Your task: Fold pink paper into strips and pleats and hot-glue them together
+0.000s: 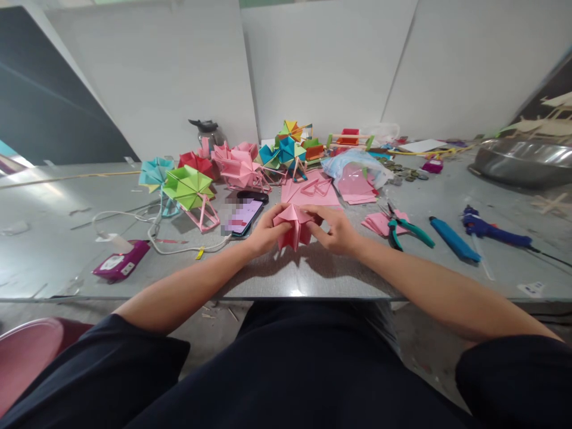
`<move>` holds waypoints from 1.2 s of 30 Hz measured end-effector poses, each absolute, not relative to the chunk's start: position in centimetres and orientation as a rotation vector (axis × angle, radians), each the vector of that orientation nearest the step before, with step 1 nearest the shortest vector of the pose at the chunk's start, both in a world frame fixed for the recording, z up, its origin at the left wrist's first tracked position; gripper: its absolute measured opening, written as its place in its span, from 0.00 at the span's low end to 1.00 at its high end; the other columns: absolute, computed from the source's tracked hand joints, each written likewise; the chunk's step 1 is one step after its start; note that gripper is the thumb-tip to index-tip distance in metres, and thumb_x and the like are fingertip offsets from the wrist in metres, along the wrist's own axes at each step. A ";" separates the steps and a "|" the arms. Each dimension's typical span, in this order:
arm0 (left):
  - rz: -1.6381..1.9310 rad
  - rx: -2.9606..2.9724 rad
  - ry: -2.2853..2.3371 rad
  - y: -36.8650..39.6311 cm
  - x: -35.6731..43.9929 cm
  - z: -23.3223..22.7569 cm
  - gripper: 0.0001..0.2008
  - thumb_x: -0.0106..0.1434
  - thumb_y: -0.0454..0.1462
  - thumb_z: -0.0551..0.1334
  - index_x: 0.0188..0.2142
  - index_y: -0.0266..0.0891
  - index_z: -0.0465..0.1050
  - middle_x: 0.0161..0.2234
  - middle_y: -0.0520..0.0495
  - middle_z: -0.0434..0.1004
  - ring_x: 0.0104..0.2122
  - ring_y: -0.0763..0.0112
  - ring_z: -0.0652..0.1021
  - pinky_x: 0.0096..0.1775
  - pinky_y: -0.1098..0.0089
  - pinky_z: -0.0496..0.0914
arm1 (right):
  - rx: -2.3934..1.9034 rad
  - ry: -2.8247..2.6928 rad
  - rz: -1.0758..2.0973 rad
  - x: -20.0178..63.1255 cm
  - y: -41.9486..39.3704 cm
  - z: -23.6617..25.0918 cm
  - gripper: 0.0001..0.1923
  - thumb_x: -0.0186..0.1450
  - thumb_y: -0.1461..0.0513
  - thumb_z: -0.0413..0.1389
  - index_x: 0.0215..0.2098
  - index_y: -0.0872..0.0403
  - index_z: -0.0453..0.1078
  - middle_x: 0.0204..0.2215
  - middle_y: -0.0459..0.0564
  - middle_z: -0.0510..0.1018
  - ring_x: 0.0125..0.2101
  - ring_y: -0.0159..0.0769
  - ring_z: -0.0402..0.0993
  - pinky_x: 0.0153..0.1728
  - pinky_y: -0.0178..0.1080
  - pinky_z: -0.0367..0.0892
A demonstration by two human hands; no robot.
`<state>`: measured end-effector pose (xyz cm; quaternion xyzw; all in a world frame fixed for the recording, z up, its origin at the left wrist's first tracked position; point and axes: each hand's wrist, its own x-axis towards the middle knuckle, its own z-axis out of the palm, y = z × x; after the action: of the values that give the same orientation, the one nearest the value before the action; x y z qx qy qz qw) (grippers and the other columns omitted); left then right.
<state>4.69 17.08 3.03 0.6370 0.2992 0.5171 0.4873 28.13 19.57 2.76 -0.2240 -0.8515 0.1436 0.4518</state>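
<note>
Between my two hands is a pink folded-paper wheel, its pleats fanning out from a raised centre. My left hand grips its left side, thumb on the front pleats. On the opposite side my right hand pinches the paper between thumb and fingers. The wheel is held just above the table near its front edge. Behind it lie pink paper sheets with a small pink stick frame on top. A phone with a lit screen rests left of my left hand.
Finished paper wheels on stands, such as a green one, crowd the back left. To the right lie pliers, a blue utility knife and a glue gun. A purple power bank with a white cable and a steel basin flank the table.
</note>
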 end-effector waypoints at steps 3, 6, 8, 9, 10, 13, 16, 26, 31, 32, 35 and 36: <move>1.261 1.630 0.767 17.2 4.6 2.9 0.16 0.60 0.38 0.70 0.48 0.44 0.79 0.41 0.48 0.81 0.39 0.63 0.80 0.43 0.63 0.75 | -0.591 -2.072 0.397 28.2 19.3 3.3 0.18 0.77 0.56 0.57 0.61 0.48 0.78 0.49 0.55 0.86 0.42 0.43 0.83 0.43 0.45 0.77; 1.266 1.763 0.773 17.1 4.5 2.8 0.18 0.60 0.36 0.68 0.51 0.43 0.78 0.43 0.47 0.81 0.41 0.62 0.80 0.45 0.61 0.75 | -0.614 -2.021 0.416 28.2 19.2 3.7 0.13 0.76 0.55 0.59 0.52 0.51 0.81 0.42 0.54 0.86 0.38 0.40 0.81 0.41 0.43 0.76; 1.278 1.882 0.761 17.0 4.5 2.9 0.21 0.59 0.35 0.66 0.53 0.43 0.77 0.46 0.46 0.82 0.44 0.61 0.80 0.48 0.59 0.75 | -0.608 -1.986 0.421 28.0 19.0 3.9 0.09 0.73 0.56 0.61 0.46 0.52 0.81 0.36 0.51 0.84 0.33 0.38 0.77 0.37 0.42 0.74; 1.276 1.941 0.761 16.9 4.5 3.0 0.22 0.58 0.34 0.65 0.53 0.43 0.77 0.47 0.45 0.82 0.45 0.61 0.80 0.50 0.59 0.75 | -0.601 -1.973 0.422 27.8 18.8 3.9 0.08 0.72 0.57 0.62 0.43 0.52 0.80 0.34 0.50 0.82 0.31 0.36 0.75 0.36 0.41 0.73; 1.265 1.995 0.771 16.7 4.4 3.1 0.22 0.58 0.33 0.65 0.54 0.42 0.77 0.47 0.45 0.82 0.46 0.61 0.80 0.51 0.58 0.75 | -0.598 -1.962 0.425 27.7 18.6 4.0 0.07 0.71 0.57 0.63 0.41 0.52 0.79 0.32 0.50 0.81 0.30 0.35 0.73 0.35 0.40 0.72; 1.200 2.129 0.820 16.4 4.2 3.5 0.24 0.58 0.33 0.64 0.56 0.40 0.76 0.48 0.44 0.83 0.46 0.61 0.80 0.51 0.59 0.75 | -0.625 -1.932 0.460 27.3 18.0 4.3 0.07 0.70 0.57 0.63 0.36 0.52 0.78 0.29 0.48 0.80 0.28 0.34 0.70 0.31 0.39 0.69; 1.177 2.216 0.806 16.3 4.0 3.8 0.24 0.59 0.33 0.64 0.57 0.38 0.75 0.49 0.43 0.83 0.45 0.62 0.80 0.50 0.59 0.75 | -0.659 -1.912 0.534 27.2 17.5 4.8 0.09 0.69 0.57 0.63 0.33 0.52 0.76 0.26 0.47 0.78 0.25 0.33 0.68 0.28 0.38 0.66; 1.180 2.292 0.711 16.2 4.0 4.1 0.18 0.63 0.35 0.65 0.53 0.38 0.76 0.47 0.44 0.82 0.43 0.64 0.80 0.48 0.63 0.74 | -0.657 -1.896 0.993 27.8 18.0 5.9 0.19 0.64 0.48 0.68 0.30 0.52 0.72 0.23 0.44 0.72 0.23 0.30 0.64 0.25 0.36 0.62; 1.206 2.285 0.672 16.4 3.9 4.1 0.17 0.64 0.37 0.66 0.52 0.39 0.76 0.47 0.43 0.83 0.44 0.63 0.80 0.48 0.62 0.74 | -0.611 -1.882 1.091 27.9 18.3 5.9 0.21 0.65 0.46 0.68 0.30 0.52 0.69 0.21 0.41 0.69 0.21 0.28 0.61 0.23 0.35 0.59; 1.210 2.280 0.671 16.4 3.9 4.1 0.17 0.64 0.37 0.67 0.52 0.39 0.76 0.48 0.43 0.83 0.44 0.63 0.80 0.48 0.62 0.74 | -0.604 -1.882 1.087 27.9 18.4 5.9 0.21 0.66 0.46 0.68 0.31 0.52 0.69 0.21 0.40 0.68 0.21 0.28 0.60 0.23 0.35 0.58; 1.212 2.262 0.700 16.5 3.9 4.0 0.17 0.64 0.37 0.66 0.53 0.39 0.76 0.48 0.42 0.83 0.45 0.62 0.80 0.49 0.61 0.74 | -0.591 -1.878 1.050 28.0 18.5 5.9 0.22 0.68 0.44 0.66 0.32 0.51 0.68 0.21 0.39 0.66 0.21 0.28 0.59 0.23 0.35 0.57; 1.212 2.256 0.714 16.5 3.9 3.9 0.17 0.64 0.37 0.66 0.53 0.40 0.76 0.49 0.42 0.83 0.45 0.62 0.80 0.49 0.61 0.74 | -0.588 -1.886 1.024 28.0 18.5 5.9 0.23 0.69 0.43 0.65 0.32 0.51 0.68 0.21 0.39 0.66 0.22 0.29 0.58 0.24 0.36 0.57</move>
<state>3.86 16.54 3.93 0.8241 0.2607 0.4425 0.2391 28.04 18.51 5.87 -0.2370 -0.7601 0.4126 0.4425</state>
